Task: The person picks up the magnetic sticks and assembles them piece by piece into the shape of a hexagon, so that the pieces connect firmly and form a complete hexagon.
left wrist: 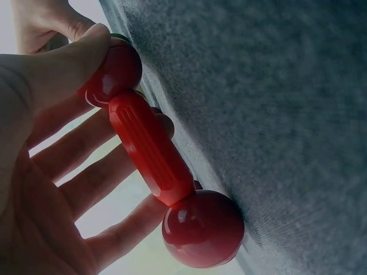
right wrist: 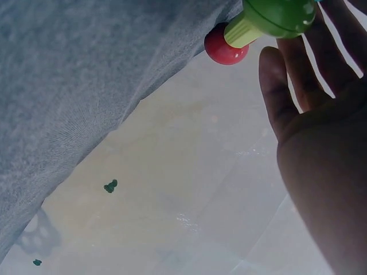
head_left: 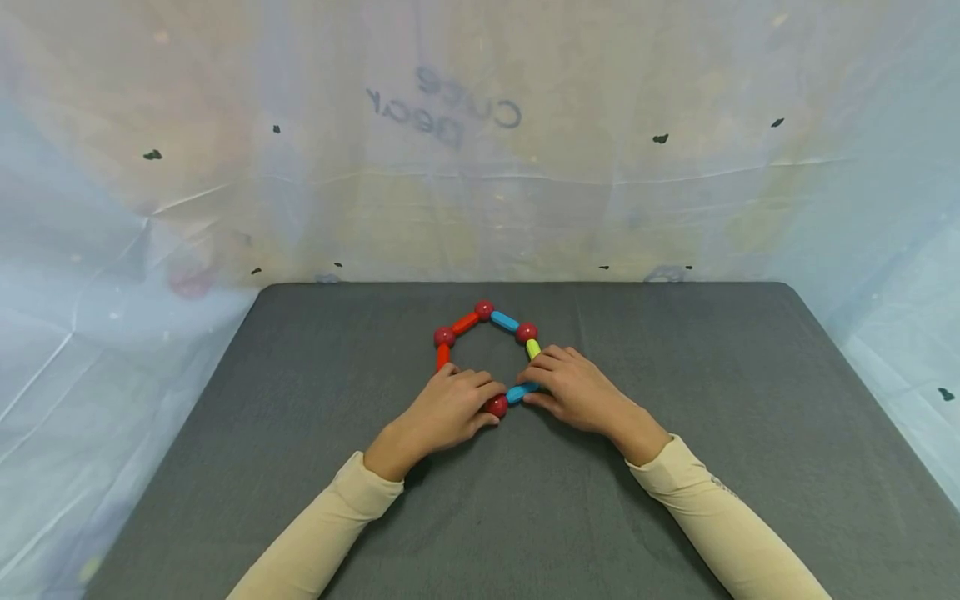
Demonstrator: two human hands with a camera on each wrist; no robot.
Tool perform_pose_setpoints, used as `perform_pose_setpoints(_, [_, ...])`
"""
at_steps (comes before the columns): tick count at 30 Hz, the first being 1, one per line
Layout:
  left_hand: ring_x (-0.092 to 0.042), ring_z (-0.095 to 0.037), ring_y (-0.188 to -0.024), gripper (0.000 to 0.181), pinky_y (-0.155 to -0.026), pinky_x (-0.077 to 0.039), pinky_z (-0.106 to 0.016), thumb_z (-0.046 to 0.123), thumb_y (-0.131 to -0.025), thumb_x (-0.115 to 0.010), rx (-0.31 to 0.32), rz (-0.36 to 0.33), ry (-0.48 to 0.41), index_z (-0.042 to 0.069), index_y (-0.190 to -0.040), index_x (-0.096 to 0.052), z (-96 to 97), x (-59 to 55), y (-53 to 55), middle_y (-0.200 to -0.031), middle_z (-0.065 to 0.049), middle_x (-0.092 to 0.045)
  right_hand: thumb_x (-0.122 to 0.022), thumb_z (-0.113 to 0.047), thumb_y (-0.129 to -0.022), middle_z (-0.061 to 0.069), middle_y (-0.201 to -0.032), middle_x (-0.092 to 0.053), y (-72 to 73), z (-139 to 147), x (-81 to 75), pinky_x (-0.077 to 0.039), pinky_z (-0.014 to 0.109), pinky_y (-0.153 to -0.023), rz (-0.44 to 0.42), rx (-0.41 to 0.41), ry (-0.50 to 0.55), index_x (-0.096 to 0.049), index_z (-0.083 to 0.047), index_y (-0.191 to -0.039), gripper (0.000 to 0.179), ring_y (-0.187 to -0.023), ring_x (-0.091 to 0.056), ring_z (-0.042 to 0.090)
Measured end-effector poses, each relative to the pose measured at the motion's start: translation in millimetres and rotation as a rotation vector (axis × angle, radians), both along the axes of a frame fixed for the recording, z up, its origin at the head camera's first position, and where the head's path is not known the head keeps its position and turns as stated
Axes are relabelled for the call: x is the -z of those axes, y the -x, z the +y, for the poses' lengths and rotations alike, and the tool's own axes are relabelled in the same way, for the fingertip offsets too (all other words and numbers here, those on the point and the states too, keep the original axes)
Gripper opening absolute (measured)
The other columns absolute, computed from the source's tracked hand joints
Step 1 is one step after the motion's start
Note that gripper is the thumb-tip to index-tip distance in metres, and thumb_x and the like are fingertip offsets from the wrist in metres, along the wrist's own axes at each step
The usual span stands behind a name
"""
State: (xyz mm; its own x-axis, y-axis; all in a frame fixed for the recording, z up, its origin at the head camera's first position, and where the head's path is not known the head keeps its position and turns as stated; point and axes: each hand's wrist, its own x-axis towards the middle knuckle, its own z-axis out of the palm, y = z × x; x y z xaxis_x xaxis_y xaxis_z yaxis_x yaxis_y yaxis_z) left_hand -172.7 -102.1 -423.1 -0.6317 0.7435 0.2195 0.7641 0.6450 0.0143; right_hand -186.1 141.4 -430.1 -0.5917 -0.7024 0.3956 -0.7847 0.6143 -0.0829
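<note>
A ring of balls and sticks lies on the dark table, like a ball-and-stick building toy. My left hand [head_left: 446,408] pinches the front red ball [head_left: 496,406] between thumb and index finger. In the left wrist view its other fingers lie behind the red stick [left wrist: 152,149], which ends at another red ball [left wrist: 203,229]. My right hand [head_left: 581,392] is around the ring's right corner, gripping a green ball [right wrist: 281,14] that is hidden in the head view. From there a blue stick [head_left: 522,393] runs to the front ball, and a yellow-green stick [head_left: 533,348] runs back.
The ring's far part has a red ball [head_left: 484,310] at its back, between a red stick [head_left: 466,323] and a blue stick [head_left: 505,321]. Grey cloth covers the table [head_left: 300,375]. Behind its far edge hangs a pale sheet [head_left: 570,208].
</note>
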Motion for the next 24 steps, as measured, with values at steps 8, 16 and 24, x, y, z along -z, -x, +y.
perform_pose_setpoints(8, [-0.062,-0.013,-0.09,0.041,-0.078,-0.045,-0.036,0.042,-0.085,-0.071,0.001,-0.013,-0.004,0.02,-0.119,-0.066,-0.5,-0.4,0.0,-0.101,0.004,-0.065,-0.074,-0.031,-0.084,-0.006,-0.104,-0.064,1.4,1.5,-0.4,-0.045,0.036,-0.085,-0.048,0.007,0.004,-0.07,-0.021,-0.106,0.024,-0.096,-0.055,0.014])
perform_pose_setpoints(16, [-0.06,-0.013,-0.095,0.04,-0.085,-0.045,-0.041,0.041,-0.084,-0.072,0.018,-0.067,-0.007,0.022,-0.119,-0.066,-10.0,-7.4,6.4,-0.105,0.005,-0.064,-0.077,-0.029,-0.082,-0.006,-0.105,-0.063,3.8,4.8,-2.4,-0.045,0.035,-0.086,-0.051,0.012,-0.019,-0.07,-0.02,-0.106,0.027,-0.097,-0.055,0.014])
perform_pose_setpoints(24, [-0.054,-0.02,-0.11,0.045,-0.092,-0.042,-0.045,0.036,-0.082,-0.076,-0.157,-0.153,-0.073,0.021,-0.123,-0.065,-48.2,-20.3,25.0,-0.117,0.001,-0.061,-0.078,-0.026,-0.081,-0.004,-0.107,-0.063,6.0,12.2,-3.8,-0.045,0.036,-0.085,-0.078,0.048,-0.026,-0.071,-0.021,-0.105,0.026,-0.1,-0.055,0.017])
